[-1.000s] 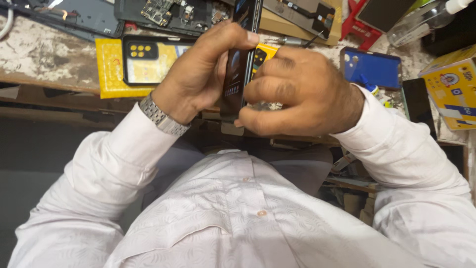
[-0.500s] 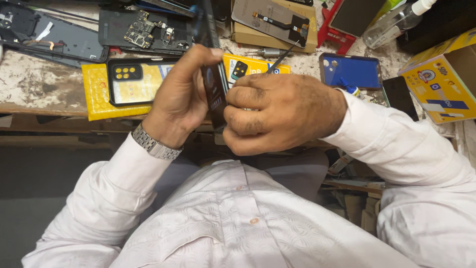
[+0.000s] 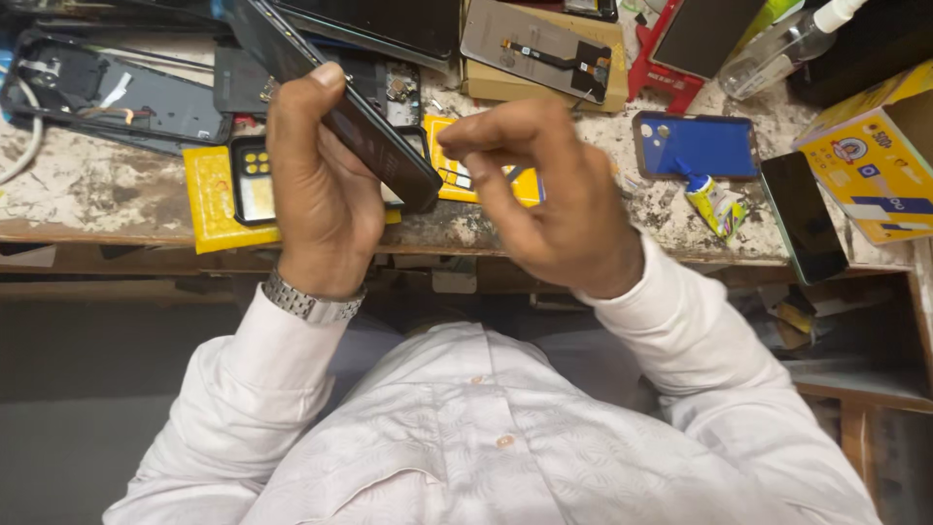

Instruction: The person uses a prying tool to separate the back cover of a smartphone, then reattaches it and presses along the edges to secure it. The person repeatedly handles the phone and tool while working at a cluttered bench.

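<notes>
My left hand (image 3: 316,190) grips a dark phone (image 3: 340,107) edge-on, tilted from upper left down to lower right, above the worn workbench (image 3: 87,185). My right hand (image 3: 549,194) is just right of the phone's lower end, thumb and forefinger pinched together; whether anything is between them I cannot tell. Under the hands lies a yellow sheet (image 3: 209,199) with a clear phone case (image 3: 255,180) on it. A metal watch (image 3: 311,303) is on my left wrist.
A blue phone case (image 3: 705,144), a small glue tube (image 3: 714,202) and a black phone (image 3: 802,216) lie to the right. A yellow box (image 3: 870,160) is at far right. Opened phone shells (image 3: 107,87), a cardboard box (image 3: 544,49) and a clear bottle (image 3: 787,39) line the back.
The hands have come apart: the right hand let go of the phone and moved right. The left hand raised the phone and tilted it up to the left.
</notes>
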